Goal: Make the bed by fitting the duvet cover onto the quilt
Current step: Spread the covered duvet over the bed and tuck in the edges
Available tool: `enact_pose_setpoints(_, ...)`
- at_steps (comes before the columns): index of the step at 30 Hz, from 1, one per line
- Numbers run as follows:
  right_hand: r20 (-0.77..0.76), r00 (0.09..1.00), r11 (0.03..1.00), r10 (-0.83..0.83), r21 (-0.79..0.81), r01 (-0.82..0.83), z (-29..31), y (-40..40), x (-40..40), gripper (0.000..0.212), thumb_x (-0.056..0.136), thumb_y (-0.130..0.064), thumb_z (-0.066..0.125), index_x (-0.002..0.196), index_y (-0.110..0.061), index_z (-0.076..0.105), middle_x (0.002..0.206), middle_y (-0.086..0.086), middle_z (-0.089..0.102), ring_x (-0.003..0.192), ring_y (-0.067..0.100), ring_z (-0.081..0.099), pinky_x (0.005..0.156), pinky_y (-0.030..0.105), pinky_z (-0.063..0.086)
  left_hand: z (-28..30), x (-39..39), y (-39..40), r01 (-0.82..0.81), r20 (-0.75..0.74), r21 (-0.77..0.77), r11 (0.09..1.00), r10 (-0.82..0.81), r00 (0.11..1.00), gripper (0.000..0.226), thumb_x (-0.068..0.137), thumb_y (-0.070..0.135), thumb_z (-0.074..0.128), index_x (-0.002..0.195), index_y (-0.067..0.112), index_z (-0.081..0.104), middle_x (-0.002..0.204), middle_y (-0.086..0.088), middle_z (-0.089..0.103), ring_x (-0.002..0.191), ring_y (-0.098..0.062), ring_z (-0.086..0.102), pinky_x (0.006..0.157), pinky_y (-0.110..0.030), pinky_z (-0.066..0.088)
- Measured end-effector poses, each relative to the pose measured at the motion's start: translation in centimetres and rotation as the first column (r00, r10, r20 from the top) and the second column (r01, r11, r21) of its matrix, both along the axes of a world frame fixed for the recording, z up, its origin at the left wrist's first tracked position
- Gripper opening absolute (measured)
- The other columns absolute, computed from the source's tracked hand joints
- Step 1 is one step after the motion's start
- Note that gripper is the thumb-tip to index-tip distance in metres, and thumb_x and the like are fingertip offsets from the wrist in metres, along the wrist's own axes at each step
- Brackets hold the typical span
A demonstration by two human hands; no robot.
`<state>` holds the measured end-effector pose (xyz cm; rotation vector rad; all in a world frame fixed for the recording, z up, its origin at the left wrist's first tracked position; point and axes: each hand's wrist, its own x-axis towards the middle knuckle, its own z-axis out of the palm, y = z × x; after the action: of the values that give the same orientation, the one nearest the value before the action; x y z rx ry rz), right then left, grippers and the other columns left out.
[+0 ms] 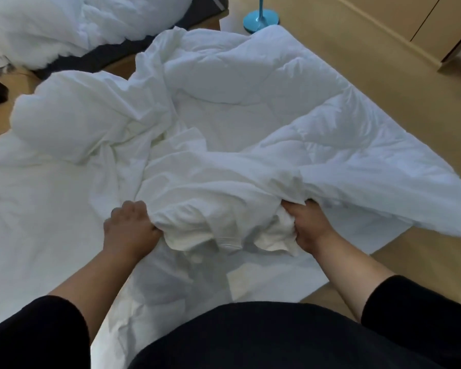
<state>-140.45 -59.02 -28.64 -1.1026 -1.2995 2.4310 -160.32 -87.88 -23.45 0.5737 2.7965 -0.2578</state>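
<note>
Head view, looking down at the floor (383, 75). I see the quilt (290, 115) spread on the wooden floor, its padded, stitched surface exposed toward the far right corner. The duvet cover (197, 182), thin and creased, lies bunched over the quilt's near and left portions; I cannot tell exactly where one ends and the other begins. Left hand (129, 227): fingers curled, gripping a gathered fold of the duvet cover. Right hand (308, 226): fingers curled round another bunch of the same fabric, lifted slightly off the floor. Both black sleeves (37, 334) visible at near edge. A second white bedding heap (51, 25) lies far left. A blue stand base (261, 21) sits beyond the quilt's far edge.
</note>
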Motion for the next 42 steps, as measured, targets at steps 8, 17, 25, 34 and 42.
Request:
enact_pose_setpoints(8,0.096,0.991,0.883,-0.094,-0.452,0.128,2.6,-1.7,-0.5,0.038,0.102,-0.035,0.055,0.128,-0.011,0.068,0.125,0.011,0.07,0.114,0.03,0.068,0.091,0.042,0.055,-6.0,8.7,5.3,0.553,-0.064,0.241,0.797,-0.556,0.829,0.084,0.083,0.052,0.054,0.145,-0.003,0.04,0.149,-0.023,0.045,0.139,-0.043,0.044,0.115,-0.054,0.022)
enact_pose_setpoints(17,0.174,0.985,0.907,-0.005,-0.415,0.078,2.1,-4.2,0.6,0.033,0.098,-0.036,0.061,0.103,-0.009,0.081,0.116,0.012,0.074,0.098,0.029,0.074,0.079,0.039,0.061,-6.3,3.9,5.4,0.378,0.22,0.115,0.919,-0.394,0.892,0.046,0.093,0.02,0.051,0.137,0.014,0.038,0.127,-0.009,0.058,0.11,-0.031,0.06,0.088,-0.038,0.047)
enact_pose_setpoints(25,0.242,0.922,0.947,0.302,0.031,-0.319,1.9,-9.7,1.0,0.049,0.078,-0.014,0.084,0.124,-0.011,0.066,0.115,0.008,0.075,0.108,0.027,0.071,0.1,0.047,0.054,-2.4,9.6,6.8,0.182,0.405,0.365,0.913,-0.331,0.852,0.033,0.094,0.037,0.049,0.118,0.016,0.058,0.111,-0.006,0.067,0.095,-0.024,0.061,0.077,-0.034,0.049)
enact_pose_setpoints(34,0.15,0.97,0.972,0.193,0.104,-0.21,1.0,-9.7,1.6,0.057,0.064,-0.012,0.081,0.118,-0.007,0.067,0.11,0.014,0.075,0.104,0.033,0.071,0.096,0.055,0.055,-0.7,9.3,5.9,-0.013,0.463,0.443,0.896,-0.216,0.86,0.034,0.092,0.04,0.041,0.067,0.018,0.049,0.067,0.002,0.056,0.063,-0.016,0.052,0.057,-0.03,0.041)
enact_pose_setpoints(42,0.174,0.98,0.993,0.1,0.048,-0.11,-2.4,2.6,3.5,0.043,0.081,-0.005,0.079,0.121,-0.012,0.067,0.111,0.01,0.075,0.102,0.029,0.072,0.088,0.045,0.058,4.7,8.0,8.2,0.082,0.195,0.291,0.953,-0.143,0.97,0.022,0.088,0.044,0.055,0.081,0.024,0.051,0.077,0.006,0.061,0.072,-0.016,0.058,0.066,-0.034,0.051)
